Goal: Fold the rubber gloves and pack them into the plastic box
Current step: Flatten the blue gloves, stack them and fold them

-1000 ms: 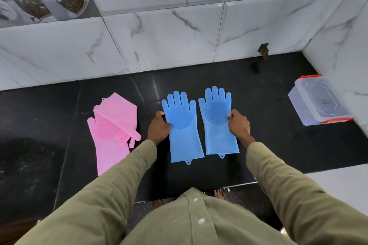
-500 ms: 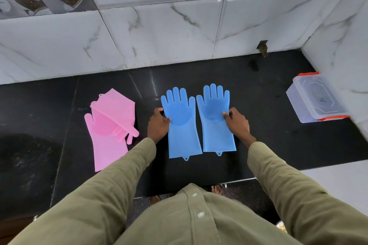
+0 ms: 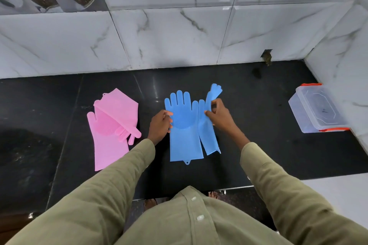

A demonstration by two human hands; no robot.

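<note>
Folding stage: the blue pair is being worked on, apparently so one glove can be laid over the other before folding.
Bench (image 3: 258, 125): dark stone, carrying everything, largest thing in view.
Pink gloves (image 3: 111, 125): a loosely overlapped pair at the left, well apart from the box, not yet packed.
Plastic box (image 3: 316, 109): clear, orange clips, lid on, at the far right by the wall; likely needs opening first.
Left blue glove (image 3: 184, 125): flat, palm bristles up.
Right blue glove (image 3: 209, 125): raised on edge, its fingers in the air.
Right hand (image 3: 219, 114): pinching the raised glove's edge between thumb and fingers, to turn it.
Left hand (image 3: 161, 123): curled fingertips at the flat glove's edge, seemingly steadying it.
</note>
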